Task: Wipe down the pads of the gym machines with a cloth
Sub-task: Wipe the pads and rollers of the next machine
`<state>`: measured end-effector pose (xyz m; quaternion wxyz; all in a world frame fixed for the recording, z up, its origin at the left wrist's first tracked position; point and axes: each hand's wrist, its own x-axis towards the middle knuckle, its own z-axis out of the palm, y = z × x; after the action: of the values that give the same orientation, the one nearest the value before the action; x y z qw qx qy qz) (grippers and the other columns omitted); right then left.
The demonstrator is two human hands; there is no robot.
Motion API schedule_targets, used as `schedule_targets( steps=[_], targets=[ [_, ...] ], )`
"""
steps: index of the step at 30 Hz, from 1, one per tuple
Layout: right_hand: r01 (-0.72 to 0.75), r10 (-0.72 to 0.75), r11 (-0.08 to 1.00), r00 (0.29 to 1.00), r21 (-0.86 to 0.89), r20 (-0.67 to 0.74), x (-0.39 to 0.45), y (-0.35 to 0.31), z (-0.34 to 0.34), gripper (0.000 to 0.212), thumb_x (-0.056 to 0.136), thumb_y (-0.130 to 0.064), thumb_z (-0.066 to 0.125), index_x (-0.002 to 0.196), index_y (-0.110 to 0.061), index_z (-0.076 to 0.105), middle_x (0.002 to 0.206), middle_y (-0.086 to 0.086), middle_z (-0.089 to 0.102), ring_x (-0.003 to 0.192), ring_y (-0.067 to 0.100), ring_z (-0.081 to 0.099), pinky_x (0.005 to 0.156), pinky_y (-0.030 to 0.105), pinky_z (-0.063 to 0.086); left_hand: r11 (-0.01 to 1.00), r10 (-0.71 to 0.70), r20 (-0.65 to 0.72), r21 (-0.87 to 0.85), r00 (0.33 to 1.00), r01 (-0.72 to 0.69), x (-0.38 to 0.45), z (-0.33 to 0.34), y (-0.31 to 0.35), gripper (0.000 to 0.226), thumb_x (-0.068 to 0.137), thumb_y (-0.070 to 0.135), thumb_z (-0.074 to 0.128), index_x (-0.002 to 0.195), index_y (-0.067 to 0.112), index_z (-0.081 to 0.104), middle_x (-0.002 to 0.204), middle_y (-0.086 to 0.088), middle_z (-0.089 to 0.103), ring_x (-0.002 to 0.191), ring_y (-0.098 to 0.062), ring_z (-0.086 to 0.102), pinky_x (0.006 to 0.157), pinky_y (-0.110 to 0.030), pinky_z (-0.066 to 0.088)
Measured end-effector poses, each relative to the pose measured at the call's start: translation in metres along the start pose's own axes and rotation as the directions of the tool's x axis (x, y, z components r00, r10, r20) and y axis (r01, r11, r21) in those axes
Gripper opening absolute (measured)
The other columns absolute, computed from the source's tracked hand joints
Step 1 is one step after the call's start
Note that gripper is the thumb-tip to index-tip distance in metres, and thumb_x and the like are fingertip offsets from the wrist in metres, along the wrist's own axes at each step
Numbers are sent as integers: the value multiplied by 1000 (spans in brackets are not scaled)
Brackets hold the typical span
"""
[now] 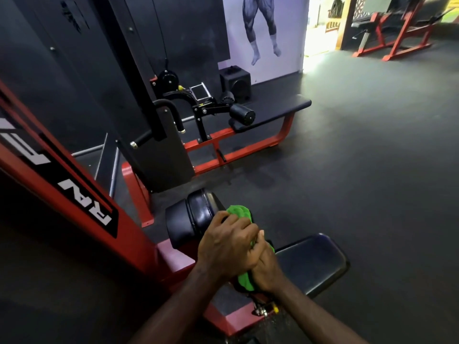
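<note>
Count in view: one green cloth [240, 212], two roller pads on the near machine's knee bar, one near seat pad [313, 261], two hands. Landmark: the left roller pad [196, 217], black, glossy, stitched seam around its end. The cloth is bright green, bunched and creased; one lump shows just right of the left roller pad, a second lump below it at my wrists, the stretch between hidden under my fingers. It seems to wrap the second roller, which I cannot see. My left hand [228, 247] lies over the cloth just right of the landmark, fingers curled around it. My right hand [264, 268] presses against the left one, also curled on the cloth; both hands are together, clamped on it. The seat pad sits right of and below the landmark. The red frame post [74, 192] with white lettering stands left of it.
</note>
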<state>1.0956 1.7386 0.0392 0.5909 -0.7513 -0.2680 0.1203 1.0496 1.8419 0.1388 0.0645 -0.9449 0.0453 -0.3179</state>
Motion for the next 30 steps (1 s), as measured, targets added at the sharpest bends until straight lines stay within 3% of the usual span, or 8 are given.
schedule_targets(
  steps=[3, 7, 9, 12, 17, 20, 26, 30],
  targets=[
    [-23, 29, 997, 996, -73, 82, 9, 8, -4, 28, 106, -32, 45, 122, -23, 66, 122, -7, 68, 111, 6, 64, 98, 41, 53, 1000, 16, 49, 21, 999, -17, -2, -2, -1, 25, 87, 37, 65, 65, 25, 63, 68, 5, 64, 65, -16, 55, 80, -36, 46],
    [38, -31, 996, 996, -83, 89, 7, 12, -6, 36, 107, -6, 51, 142, -14, 55, 143, -11, 54, 130, 0, 49, 114, 28, 38, 996, 45, 104, 75, 994, -53, -3, -1, 2, 25, 85, 38, 65, 64, 24, 62, 65, 4, 63, 61, -17, 54, 76, -38, 47],
    [2, 3, 998, 998, -64, 70, 3, 24, -4, 36, 109, -11, 48, 143, -22, 54, 146, -1, 58, 138, 15, 51, 115, 34, 39, 996, 41, 120, 76, 992, -50, -2, 0, 6, 27, 86, 38, 66, 63, 24, 62, 64, 5, 63, 60, -16, 53, 75, -37, 46],
    [-44, 43, 999, 998, 8, 35, -2, 33, 1, 47, 112, -25, 44, 152, -48, 39, 161, -11, 43, 149, 5, 36, 125, 41, 29, 996, 41, 127, 73, 991, -50, -2, 2, 7, 29, 88, 39, 64, 63, 25, 62, 65, 5, 64, 59, -15, 53, 75, -36, 46],
    [-41, 40, 991, 999, 125, 8, 1, 31, 7, 53, 111, -29, 44, 144, -69, 35, 155, -29, 43, 146, -1, 38, 124, 39, 32, 992, 60, 104, 102, 993, -70, -4, 5, 1, 30, 91, 37, 63, 64, 24, 60, 63, 4, 59, 56, -16, 49, 72, -36, 44],
    [-62, 60, 992, 998, 112, 24, 4, 36, 9, 49, 109, -38, 40, 144, -72, 33, 156, -32, 40, 148, -3, 34, 125, 35, 28, 991, 68, 106, 104, 992, -79, -7, 6, 1, 31, 92, 37, 63, 64, 24, 60, 62, 4, 57, 55, -15, 48, 71, -36, 44],
    [-104, 104, 981, 995, 161, 12, 6, 35, 9, 48, 108, -38, 40, 133, -79, 37, 143, -43, 46, 140, -9, 42, 119, 26, 35, 990, 65, 107, 120, 992, -78, -8, 9, -1, 31, 93, 39, 62, 66, 25, 61, 62, 5, 57, 55, -13, 49, 73, -35, 43],
    [-82, 89, 980, 995, 182, -32, 1, 28, 16, 39, 104, -50, 37, 137, -71, 42, 147, -23, 54, 142, 0, 45, 121, 36, 37, 992, 63, 88, 107, 994, -72, -9, 11, 0, 30, 93, 37, 64, 66, 24, 61, 63, 5, 58, 56, -13, 50, 74, -35, 43]
  ],
)
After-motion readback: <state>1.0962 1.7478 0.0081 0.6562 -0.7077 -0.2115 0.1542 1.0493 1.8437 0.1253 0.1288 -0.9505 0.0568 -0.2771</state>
